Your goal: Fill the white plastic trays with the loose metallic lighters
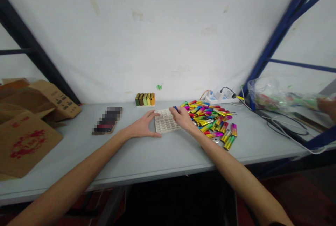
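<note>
A white tray [164, 122] with rows of small cells lies on the grey table [147, 156]. My left hand [143, 126] rests at its left edge, fingers spread and touching the tray. My right hand [182, 118] is at the tray's right side, fingers closed on a small blue lighter [175, 108] held over the cells. Just right of that hand spreads a pile of several multicoloured lighters [210, 119].
A row of lighters in greens and orange [145, 99] stands by the wall. A blurred dark object [107, 120] lies to the left, folded cardboard boxes [28, 121] at far left. A power strip [219, 96], cables [286, 124] and a plastic bag [273, 94] sit at right, with another person's hand [327, 107].
</note>
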The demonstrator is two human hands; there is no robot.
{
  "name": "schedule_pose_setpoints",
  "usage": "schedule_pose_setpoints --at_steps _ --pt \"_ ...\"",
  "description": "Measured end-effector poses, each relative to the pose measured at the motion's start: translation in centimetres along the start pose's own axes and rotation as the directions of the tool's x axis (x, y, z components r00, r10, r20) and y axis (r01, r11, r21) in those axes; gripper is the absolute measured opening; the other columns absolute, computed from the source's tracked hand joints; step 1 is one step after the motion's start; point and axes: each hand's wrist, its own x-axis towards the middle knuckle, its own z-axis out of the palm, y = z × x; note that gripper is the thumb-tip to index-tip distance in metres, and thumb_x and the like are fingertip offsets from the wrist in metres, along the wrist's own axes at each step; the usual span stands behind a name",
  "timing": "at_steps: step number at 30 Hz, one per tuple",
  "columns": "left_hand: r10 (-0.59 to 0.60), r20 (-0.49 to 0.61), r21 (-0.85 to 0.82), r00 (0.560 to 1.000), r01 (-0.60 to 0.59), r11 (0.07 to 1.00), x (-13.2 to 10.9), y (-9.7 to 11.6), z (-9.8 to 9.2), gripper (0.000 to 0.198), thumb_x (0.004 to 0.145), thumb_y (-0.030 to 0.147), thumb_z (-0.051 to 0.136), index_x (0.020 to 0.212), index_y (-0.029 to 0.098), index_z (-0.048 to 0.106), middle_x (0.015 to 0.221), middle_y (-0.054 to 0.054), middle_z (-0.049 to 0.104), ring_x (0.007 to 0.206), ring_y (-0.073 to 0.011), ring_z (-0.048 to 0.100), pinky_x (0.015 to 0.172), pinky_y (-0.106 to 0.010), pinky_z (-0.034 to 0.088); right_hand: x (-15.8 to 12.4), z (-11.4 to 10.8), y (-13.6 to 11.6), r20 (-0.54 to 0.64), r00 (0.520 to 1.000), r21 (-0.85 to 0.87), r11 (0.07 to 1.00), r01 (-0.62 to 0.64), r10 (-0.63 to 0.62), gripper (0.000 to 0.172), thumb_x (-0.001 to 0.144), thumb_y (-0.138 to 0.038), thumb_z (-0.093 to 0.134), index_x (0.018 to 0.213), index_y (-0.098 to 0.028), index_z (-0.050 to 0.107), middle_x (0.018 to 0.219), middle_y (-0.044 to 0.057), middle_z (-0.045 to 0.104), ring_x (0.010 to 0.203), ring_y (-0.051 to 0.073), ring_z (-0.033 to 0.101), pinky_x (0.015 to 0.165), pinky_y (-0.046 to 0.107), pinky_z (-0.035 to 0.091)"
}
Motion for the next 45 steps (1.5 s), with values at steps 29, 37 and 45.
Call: schedule_pose_setpoints --at_steps 29,37,45 --pt "0.06 -0.015 -0.045 0.998 -0.061 0.997 0.1 -0.5 0.1 0.109 0.064 0.077 0.082 0.154 0.025 0.048 0.168 -0.014 0.033 0.154 -0.0368 0.034 0.13 -0.05 0.028 2.7 2.4 2.6 0.324 0.901 -0.335 0.856 0.393 -0.287 0.029 0.104 -0.042 0.058 0.089 -0.018 0.065 0.083 0.006 0.07 0.073 0.017 0.057 0.073 0.027 0.041" --pt "0.073 -0.036 -0.056 0.997 -0.075 0.996 0.2 -0.7 0.3 0.106 0.064 0.074 0.083 0.152 0.025 0.05 0.167 -0.013 0.036 0.153 -0.0361 0.036 0.129 -0.05 0.029 2.6 2.7 2.6 0.354 0.878 -0.319 0.841 0.436 -0.321 0.021 0.103 -0.036 0.061 0.096 -0.017 0.066 0.089 0.007 0.071 0.078 0.018 0.06 0.077 0.028 0.044" --pt "0.048 0.043 -0.016 0.998 -0.047 0.999 0.1 -0.8 -0.5 0.115 0.06 0.078 0.083 0.155 0.024 0.048 0.171 -0.013 0.03 0.155 -0.0386 0.033 0.129 -0.048 0.029 2.4 3.1 2.1 0.44 0.849 -0.457 0.74 0.493 -0.294 0.023 0.104 -0.036 0.059 0.101 -0.014 0.067 0.096 0.011 0.07 0.088 0.021 0.063 0.083 0.031 0.046"
